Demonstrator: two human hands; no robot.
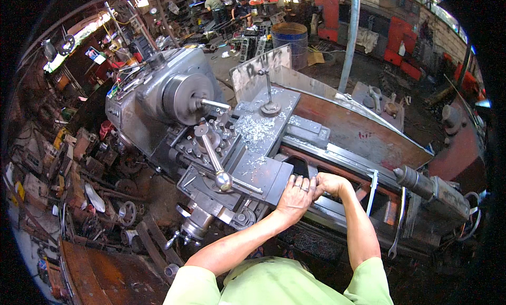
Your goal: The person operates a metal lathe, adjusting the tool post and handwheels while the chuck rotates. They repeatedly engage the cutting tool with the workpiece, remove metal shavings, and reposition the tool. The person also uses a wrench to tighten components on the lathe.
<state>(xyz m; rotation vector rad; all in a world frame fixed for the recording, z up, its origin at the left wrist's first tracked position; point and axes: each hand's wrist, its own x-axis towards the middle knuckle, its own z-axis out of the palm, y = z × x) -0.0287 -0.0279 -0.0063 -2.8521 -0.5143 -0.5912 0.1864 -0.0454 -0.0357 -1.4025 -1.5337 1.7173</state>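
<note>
Both hands are meeting at the near right edge of the lathe's carriage, a flat slab of dark grey steel. The left hand, a ring showing on one finger, is lying with its fingers curled over that edge, gripping it. The right hand is pressing in just beside it, touching it, and its fingers are tucked out of sight behind the knuckles, so whether they are clenched I cannot tell. Just left of the fingers, a long handle with a rounded polished metal knob is sticking out from the blocky tool post. Beyond the fingers, bright curly metal shavings are lying scattered over the flat carriage top. Farther still, a thin smooth rod is jutting from the round grey chuck. To the right of the fingers, a flat wrench is resting across the rusty bed rails, with the cylindrical tailstock past it. Far beyond, a blue drum is standing on the dirty floor.
</note>
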